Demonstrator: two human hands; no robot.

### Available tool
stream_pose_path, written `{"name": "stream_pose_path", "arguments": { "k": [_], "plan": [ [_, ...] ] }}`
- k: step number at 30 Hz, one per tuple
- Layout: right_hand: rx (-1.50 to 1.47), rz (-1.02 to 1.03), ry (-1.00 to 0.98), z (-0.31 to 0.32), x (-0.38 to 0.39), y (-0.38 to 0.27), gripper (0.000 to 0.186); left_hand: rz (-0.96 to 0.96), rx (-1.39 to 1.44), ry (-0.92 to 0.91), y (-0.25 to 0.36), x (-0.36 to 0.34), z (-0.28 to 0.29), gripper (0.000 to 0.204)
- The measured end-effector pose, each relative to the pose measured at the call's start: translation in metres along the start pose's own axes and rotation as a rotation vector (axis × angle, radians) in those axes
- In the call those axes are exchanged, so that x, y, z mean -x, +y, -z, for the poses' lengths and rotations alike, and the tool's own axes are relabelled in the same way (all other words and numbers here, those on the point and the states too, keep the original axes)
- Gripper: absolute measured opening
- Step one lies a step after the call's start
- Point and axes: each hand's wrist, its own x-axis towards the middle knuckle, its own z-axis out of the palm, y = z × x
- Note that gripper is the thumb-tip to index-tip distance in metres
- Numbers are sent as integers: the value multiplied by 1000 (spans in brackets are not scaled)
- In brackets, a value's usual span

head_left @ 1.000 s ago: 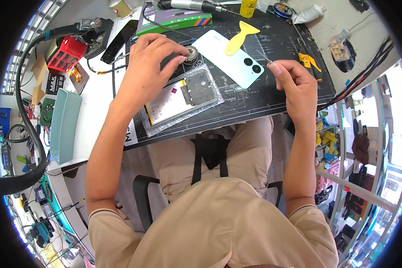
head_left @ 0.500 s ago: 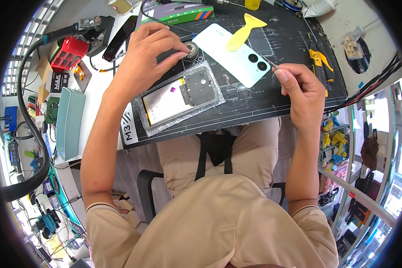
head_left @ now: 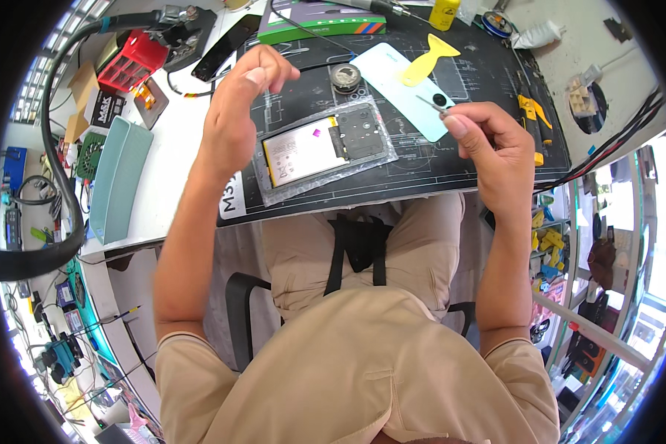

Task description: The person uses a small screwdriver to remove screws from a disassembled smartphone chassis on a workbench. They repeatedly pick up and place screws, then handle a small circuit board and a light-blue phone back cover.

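Note:
My right hand point(head_left: 496, 140) pinches a thin, pointed metal tool point(head_left: 431, 105) between thumb and index finger, over the camera end of a pale mint phone back cover point(head_left: 392, 81). A yellow scraper point(head_left: 428, 62) lies across that cover. My left hand point(head_left: 240, 103) hovers left of a small round tin point(head_left: 345, 78), its fingers loosely curled and apart, with nothing visible in them. Below the tin, an opened phone point(head_left: 325, 144) rests on clear wrap, its white battery point(head_left: 300, 155) and black inner plate exposed. A small purple mark shows on the battery.
A black work mat point(head_left: 422, 174) covers the table. Behind stand a green-and-purple box point(head_left: 322, 26) and a yellow bottle point(head_left: 444, 13). Yellow-handled pliers point(head_left: 533, 115) lie at right. To the left are a dark phone point(head_left: 229, 48), a red drawer box point(head_left: 133, 63) and a teal tray point(head_left: 122, 181).
My left hand has drawn back from the round tin, and its fingers have curled. My right hand still holds the metal tool over the back cover. The view has shifted slightly.

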Motion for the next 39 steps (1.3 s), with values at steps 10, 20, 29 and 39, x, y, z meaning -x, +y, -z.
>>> {"name": "stream_pose_path", "arguments": {
  "k": [10,20,29,39],
  "plan": [
    [347,406,-192,-65,-2,-73,14,-13,165,350,50,77,-25,14],
    [591,836,-191,-90,5,-113,25,-161,171,450,72,103,-22,18],
    [747,991,-141,-104,11,-128,25,-155,-208,547,85,109,-16,13],
    [947,919,-470,-81,-25,-161,9,-133,-450,389,77,79,-20,11]
  ]
}}
